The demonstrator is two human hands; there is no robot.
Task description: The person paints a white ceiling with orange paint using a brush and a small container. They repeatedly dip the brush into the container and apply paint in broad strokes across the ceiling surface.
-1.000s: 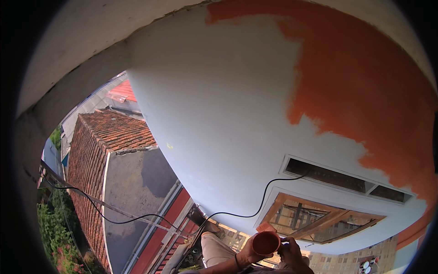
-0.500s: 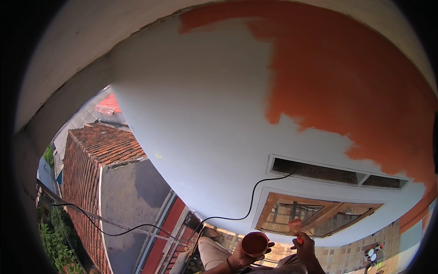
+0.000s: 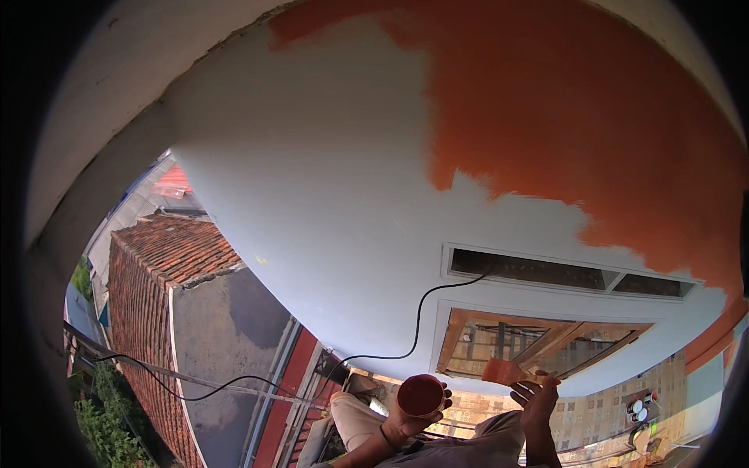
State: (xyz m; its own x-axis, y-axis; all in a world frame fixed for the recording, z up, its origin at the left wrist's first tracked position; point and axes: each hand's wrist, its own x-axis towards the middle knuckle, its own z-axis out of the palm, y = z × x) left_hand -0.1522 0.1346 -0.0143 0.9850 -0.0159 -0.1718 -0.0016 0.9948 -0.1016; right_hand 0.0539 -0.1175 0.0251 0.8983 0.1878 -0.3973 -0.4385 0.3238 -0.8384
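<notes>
While your left hand [image 3: 396, 427] was wrapped around the red-brown cup [image 3: 421, 396], your right hand [image 3: 540, 405] held the orange-coated brush [image 3: 502, 372] by its handle, the two hands apart and the brush to the right of the cup. With one hand supporting it, the cup might have tipped and spilled if your wrist had rolled; its fill could not be told. Drips from the bristles could have marked your trousers [image 3: 355, 421] or the wooden window frame [image 3: 563, 342], which the brush overlapped in view; contact was unclear. Farther out, the black cable [image 3: 419, 321] ran past your left knee, where a shifting leg could have snagged it. Beyond, a careless stroke could have smeared the ragged orange patch [image 3: 538, 117] across the pale wall [image 3: 328, 203].
</notes>
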